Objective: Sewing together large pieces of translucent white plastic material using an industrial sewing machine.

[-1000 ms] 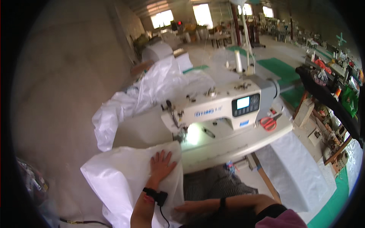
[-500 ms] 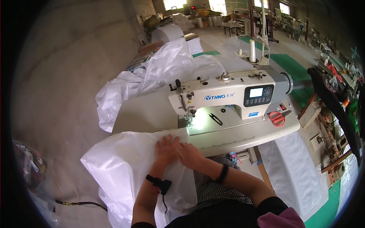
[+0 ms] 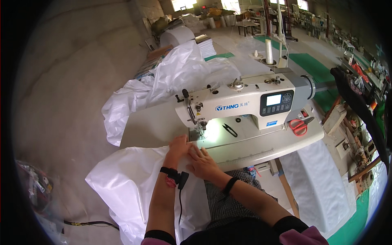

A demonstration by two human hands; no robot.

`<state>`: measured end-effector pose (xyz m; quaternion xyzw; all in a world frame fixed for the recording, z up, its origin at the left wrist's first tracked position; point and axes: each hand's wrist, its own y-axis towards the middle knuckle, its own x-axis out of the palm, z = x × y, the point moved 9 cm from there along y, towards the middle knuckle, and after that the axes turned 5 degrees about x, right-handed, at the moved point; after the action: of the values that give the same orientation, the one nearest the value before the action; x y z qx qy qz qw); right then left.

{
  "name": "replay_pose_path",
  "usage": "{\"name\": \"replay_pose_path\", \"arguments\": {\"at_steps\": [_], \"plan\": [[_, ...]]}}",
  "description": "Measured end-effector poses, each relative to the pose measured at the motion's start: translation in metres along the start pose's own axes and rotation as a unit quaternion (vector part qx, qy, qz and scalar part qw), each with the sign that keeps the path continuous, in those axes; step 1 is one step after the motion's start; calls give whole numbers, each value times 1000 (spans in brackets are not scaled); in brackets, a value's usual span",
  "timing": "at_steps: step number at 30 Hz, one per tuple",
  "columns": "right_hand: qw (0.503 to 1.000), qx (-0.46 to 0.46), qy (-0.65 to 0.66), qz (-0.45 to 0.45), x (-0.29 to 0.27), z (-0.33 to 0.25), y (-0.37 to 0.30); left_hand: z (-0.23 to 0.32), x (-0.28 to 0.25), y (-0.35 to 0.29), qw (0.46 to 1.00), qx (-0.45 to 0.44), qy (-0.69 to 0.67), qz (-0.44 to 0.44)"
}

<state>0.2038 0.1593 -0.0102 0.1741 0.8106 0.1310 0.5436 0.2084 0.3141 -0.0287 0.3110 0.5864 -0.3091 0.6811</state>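
Note:
A white sewing machine (image 3: 245, 100) stands on its table, its lamp lighting the needle area. White sheet material (image 3: 126, 175) hangs over the table's near edge and down across my lap. My left hand (image 3: 178, 148) is at the sheet's upper edge, just left of the presser foot (image 3: 200, 132), its fingers drawn together on the material. Close beside it, my right hand (image 3: 203, 164) lies on the sheet near the table edge with its fingers stretched out. The sheet's edge under the hands is mostly hidden.
Black thread snips (image 3: 230, 130) and red-handled scissors (image 3: 299, 127) lie on the table. More white sheeting (image 3: 171, 73) is heaped behind it. A thread cone (image 3: 268, 52) stands beyond the machine. A cable (image 3: 87, 223) runs along the floor at left.
My left hand has moved up toward the presser foot, its fingers going from spread to drawn together. My right hand has shifted slightly, fingers still stretched out. The view has tilted a little.

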Motion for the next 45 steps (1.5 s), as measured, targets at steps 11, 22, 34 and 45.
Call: {"name": "replay_pose_path", "arguments": {"at_steps": [11,22,34,45], "plan": [[872,261,345,228,-22,76,-5,43,-56,-34,972,119,-185,79],[885,176,351,249,-74,41,-8,82,-127,-70,907,207,-331,154],[981,94,-30,167,-82,3,-3,69,-105,-59,866,102,-481,89],[574,330,732,-161,50,-19,-136,67,-72,-23,964,180,-144,133]]}}
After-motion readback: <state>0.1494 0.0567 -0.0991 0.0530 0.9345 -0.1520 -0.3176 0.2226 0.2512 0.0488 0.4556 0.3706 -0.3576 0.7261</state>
